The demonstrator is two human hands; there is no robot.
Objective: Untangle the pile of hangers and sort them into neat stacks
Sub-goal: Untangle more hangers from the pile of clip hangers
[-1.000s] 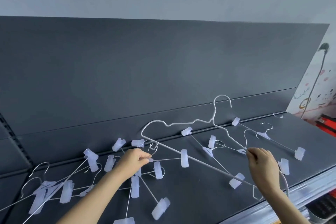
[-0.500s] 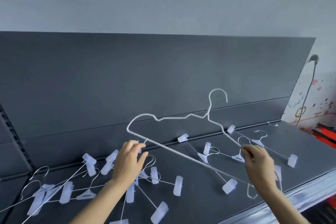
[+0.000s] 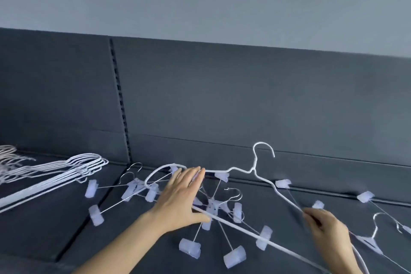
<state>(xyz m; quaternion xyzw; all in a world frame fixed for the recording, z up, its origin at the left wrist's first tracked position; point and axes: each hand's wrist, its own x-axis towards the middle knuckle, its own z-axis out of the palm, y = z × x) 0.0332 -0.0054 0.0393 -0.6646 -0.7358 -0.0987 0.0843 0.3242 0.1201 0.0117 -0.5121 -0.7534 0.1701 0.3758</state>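
The person's left hand (image 3: 180,198) lies flat with straight, slightly spread fingers over the left shoulder of a white wire hanger (image 3: 254,169), the fingertips reaching its top wire and the thumb touching its long bottom bar, gripping nothing. The right hand (image 3: 327,227), at about 4 o'clock in the view, has its fingers curled round the hanger's sloping right shoulder wire. The hanger is tilted above the dark shelf (image 3: 111,240), its hook towards 12 o'clock against the grey back panel (image 3: 222,95). Under it, at 6 o'clock, sits the tangled pile of clip hangers (image 3: 212,203), their thin wires crossing and their pale clips fanning outward. More clip hangers (image 3: 373,229) lie at 3 to 4 o'clock beyond the right hand. At 9 o'clock a neat stack of white hangers (image 3: 73,170) rests on the shelf, well apart from the pile
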